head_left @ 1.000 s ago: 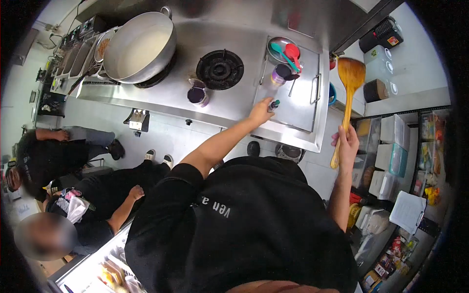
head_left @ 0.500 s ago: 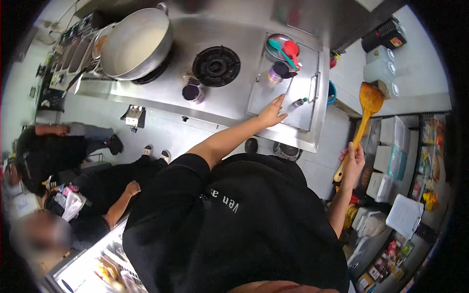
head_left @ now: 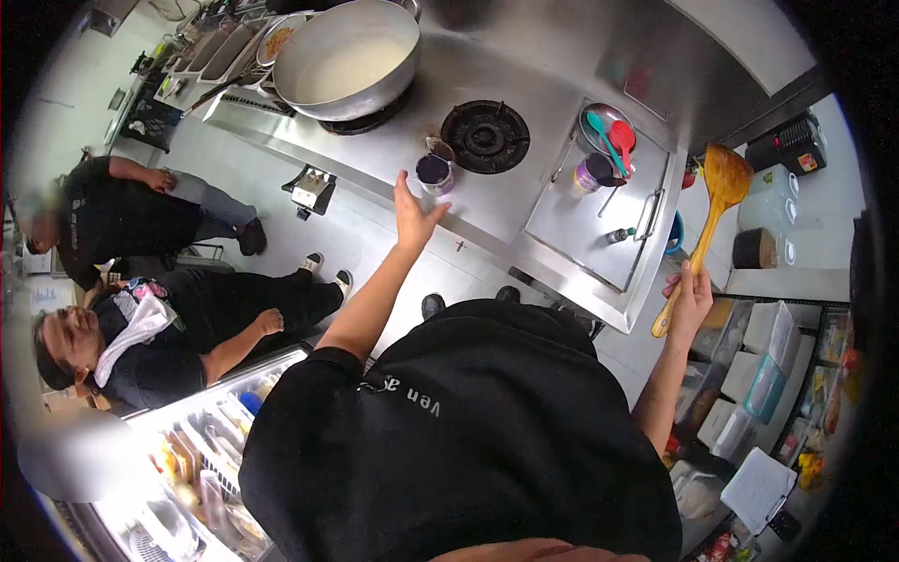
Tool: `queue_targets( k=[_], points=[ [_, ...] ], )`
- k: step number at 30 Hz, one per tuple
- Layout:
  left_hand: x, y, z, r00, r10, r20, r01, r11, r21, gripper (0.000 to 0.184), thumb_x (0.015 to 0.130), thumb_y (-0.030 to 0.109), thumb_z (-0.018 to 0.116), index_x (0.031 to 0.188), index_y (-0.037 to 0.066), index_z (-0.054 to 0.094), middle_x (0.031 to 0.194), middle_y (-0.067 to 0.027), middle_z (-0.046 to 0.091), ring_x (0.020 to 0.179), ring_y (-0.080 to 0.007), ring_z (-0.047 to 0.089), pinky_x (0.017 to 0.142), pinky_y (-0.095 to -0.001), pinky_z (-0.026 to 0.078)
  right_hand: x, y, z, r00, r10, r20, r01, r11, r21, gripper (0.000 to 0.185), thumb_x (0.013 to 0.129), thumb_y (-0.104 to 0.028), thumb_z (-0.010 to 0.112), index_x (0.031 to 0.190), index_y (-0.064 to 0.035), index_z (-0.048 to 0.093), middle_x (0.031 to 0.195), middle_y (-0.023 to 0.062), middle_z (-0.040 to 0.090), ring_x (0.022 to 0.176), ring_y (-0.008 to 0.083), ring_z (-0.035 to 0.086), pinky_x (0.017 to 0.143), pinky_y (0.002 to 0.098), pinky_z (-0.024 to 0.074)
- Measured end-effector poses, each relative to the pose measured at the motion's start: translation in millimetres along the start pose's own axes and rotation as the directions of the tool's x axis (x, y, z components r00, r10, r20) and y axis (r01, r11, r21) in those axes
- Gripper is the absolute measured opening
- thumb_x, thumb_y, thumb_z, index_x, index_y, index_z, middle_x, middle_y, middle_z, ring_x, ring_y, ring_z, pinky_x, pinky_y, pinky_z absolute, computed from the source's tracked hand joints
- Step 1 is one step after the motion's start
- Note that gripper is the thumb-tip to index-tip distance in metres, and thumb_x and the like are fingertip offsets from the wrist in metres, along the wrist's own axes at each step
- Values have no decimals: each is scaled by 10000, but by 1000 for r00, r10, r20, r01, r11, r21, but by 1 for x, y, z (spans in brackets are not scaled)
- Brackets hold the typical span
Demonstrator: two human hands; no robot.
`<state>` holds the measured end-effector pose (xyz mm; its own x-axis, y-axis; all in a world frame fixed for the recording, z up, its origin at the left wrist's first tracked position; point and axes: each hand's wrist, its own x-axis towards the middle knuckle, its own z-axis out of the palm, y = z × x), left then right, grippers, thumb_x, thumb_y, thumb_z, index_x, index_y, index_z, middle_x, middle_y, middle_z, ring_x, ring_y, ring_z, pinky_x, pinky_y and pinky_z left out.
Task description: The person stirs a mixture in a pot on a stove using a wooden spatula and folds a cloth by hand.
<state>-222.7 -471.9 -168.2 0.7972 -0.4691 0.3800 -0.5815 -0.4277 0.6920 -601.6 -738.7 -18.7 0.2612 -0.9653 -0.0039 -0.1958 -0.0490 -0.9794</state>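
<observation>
My left hand [head_left: 417, 217] is open with fingers spread, at the front edge of the steel stove. Just beyond its fingertips stands an opened can [head_left: 436, 176] with dark contents and its lid bent up; whether I touch it I cannot tell. My right hand [head_left: 690, 295] is closed around the handle of a wooden spatula [head_left: 724, 178], held with its broad blade up, off to the right of the stove. A second can [head_left: 592, 174] with a purple label stands near a metal bowl [head_left: 599, 122] holding a green spoon [head_left: 607, 140] and a red ladle-like spoon [head_left: 621, 134].
A large pot [head_left: 351, 66] of pale liquid sits on the left burner, beside a bare burner [head_left: 485, 137]. A small bottle [head_left: 620, 235] stands on the steel cover at right. Two people [head_left: 131, 206] are at left, near a lit case of packages [head_left: 211, 450]. Storage boxes [head_left: 749, 375] line the right.
My left hand has moved left, from beside the small bottle to the opened can. My right hand still holds the spatula upright. The camera view has shifted, showing more of the left side.
</observation>
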Motion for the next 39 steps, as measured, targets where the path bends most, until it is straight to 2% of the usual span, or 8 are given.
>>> queue_targets(
  k=[2,6,8,11,16,18,28,39],
  points=[
    [15,-13,7,998,24,-57,-25,1000,-7,991,589,197,857,1328,-90,263,1286,-282,399,1206,-411,409,1020,-414,354,1,-7,7,1000,-30,6,30,999,28,231,923,-194,589,1067,-15,578,658,23,572,500,64,508,458,192,405],
    [31,-31,29,996,-56,66,59,998,-38,1024,537,243,883,1299,-108,297,1226,-275,461,1157,-395,468,999,-403,384,-4,-19,9,995,-92,-24,92,996,0,227,920,-181,592,1063,-5,580,656,21,573,520,57,516,458,189,408],
    [36,-32,33,987,-137,85,141,989,-52,991,545,243,877,1280,-114,317,1202,-271,480,1124,-395,486,978,-408,395,-13,-23,5,996,-88,-34,88,996,-14,226,918,-172,593,1060,3,579,659,21,574,530,56,520,463,188,417],
    [39,-34,38,994,-107,3,107,994,3,935,549,237,872,1251,-110,362,1168,-269,505,1089,-396,504,955,-414,407,-30,-24,-5,991,-119,-64,120,993,9,233,917,-165,594,1073,7,575,664,26,575,533,58,524,465,188,424],
    [47,-37,41,995,-77,59,79,996,-40,849,552,240,865,1197,-95,425,1117,-260,542,1047,-400,521,924,-422,419,-54,-25,-27,979,-80,-189,78,997,-20,233,917,-156,589,1085,5,574,663,26,569,556,62,533,462,191,427],
    [47,-37,42,983,-168,77,171,984,-43,816,544,233,864,1174,-70,445,1096,-240,556,1020,-397,525,899,-432,425,-64,-28,-35,972,-73,-225,68,997,-30,229,919,-159,586,1079,5,576,669,24,570,560,63,534,463,191,429],
    [41,5,31,994,-78,78,82,995,-56,744,568,240,828,1158,-30,462,1059,-209,563,998,-383,510,875,-454,421,-99,-20,-64,911,-90,-402,68,995,-69,232,921,-201,590,1055,-12,586,660,26,580,518,62,518,459,189,419],
    [18,111,99,916,231,329,-135,948,-289,780,565,283,826,1171,-35,450,1081,-207,535,1017,-366,489,907,-434,410,-111,-16,-81,899,-48,-436,33,999,-41,246,915,-195,599,1087,-20,582,665,24,579,521,62,517,464,190,412]
  ],
)
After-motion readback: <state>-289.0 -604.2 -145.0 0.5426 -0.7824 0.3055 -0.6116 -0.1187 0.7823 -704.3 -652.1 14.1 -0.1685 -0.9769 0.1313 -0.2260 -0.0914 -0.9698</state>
